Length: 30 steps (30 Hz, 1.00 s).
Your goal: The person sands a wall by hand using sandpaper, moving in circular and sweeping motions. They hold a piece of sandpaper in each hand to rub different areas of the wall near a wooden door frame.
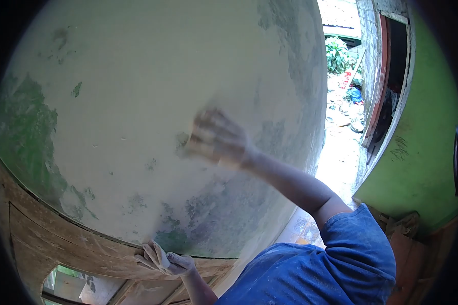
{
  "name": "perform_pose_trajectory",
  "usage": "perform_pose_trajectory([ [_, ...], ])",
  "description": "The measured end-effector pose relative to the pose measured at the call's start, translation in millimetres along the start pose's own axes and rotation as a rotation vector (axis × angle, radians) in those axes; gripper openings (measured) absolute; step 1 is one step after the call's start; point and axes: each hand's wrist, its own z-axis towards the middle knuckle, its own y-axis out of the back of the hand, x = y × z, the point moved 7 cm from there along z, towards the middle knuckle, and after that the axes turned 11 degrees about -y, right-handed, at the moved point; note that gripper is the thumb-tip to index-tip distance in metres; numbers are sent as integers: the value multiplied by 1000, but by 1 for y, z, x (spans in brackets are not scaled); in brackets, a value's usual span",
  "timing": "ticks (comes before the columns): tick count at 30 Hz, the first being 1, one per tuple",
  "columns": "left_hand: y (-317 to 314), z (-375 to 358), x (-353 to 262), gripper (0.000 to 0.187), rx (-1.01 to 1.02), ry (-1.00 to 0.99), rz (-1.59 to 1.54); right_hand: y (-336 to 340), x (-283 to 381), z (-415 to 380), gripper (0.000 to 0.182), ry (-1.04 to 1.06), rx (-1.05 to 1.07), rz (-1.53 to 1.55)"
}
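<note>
Wall (152, 112), patchy pale coat over green, fills the view dead ahead, & the R hand (220, 137) is up at approx. its middle! What could go wrong? Coat looks thin in spots, w/ green showing at the far left & grey-green blotches low down, so heavy or uneven pressure there could prob. scuff or flake it. Loose dust, if any comes off, might get in the eyes, esp. w/ the arm up like that. Down low, the L hand (168, 262) is at the wood frame (86, 241) along the wall's bottom edge; rough timber could snag a finger, & powdery skin might slip.

Now the pose: R arm extends from the blue sleeve (359, 244), elbow slightly bent, forearm slanting up & left across the wall, wrist roughly in line. R hand's a blur; fingers look curled, but can't tell if they're pressed together or pinching anything. L forearm angles up from the bottom edge, fingers bent, whitish, bunched fairly close; a pale strip btw. them could be a dusty finger or smth thin, can't tell which.
</note>
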Motion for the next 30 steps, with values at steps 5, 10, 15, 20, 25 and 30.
perform_pose_trajectory([
  [5,1,-2,1,35,-10,-15,22,23,-86,40,35,-365,-265,149],
  [10,2,4,-2,34,-10,-13,27,8,-34,-1,36,-143,-97,55],
  [15,1,1,-1,34,-8,-18,-13,11,-4,-54,40,79,225,123],
  [20,1,-2,2,33,-29,-17,-5,24,-81,-3,34,-76,-68,117],
  [25,1,3,-1,33,-10,-16,13,15,-60,-7,36,-441,-230,123],
  [30,1,5,-2,33,-12,-34,22,-5,29,-64,44,39,277,233],
])
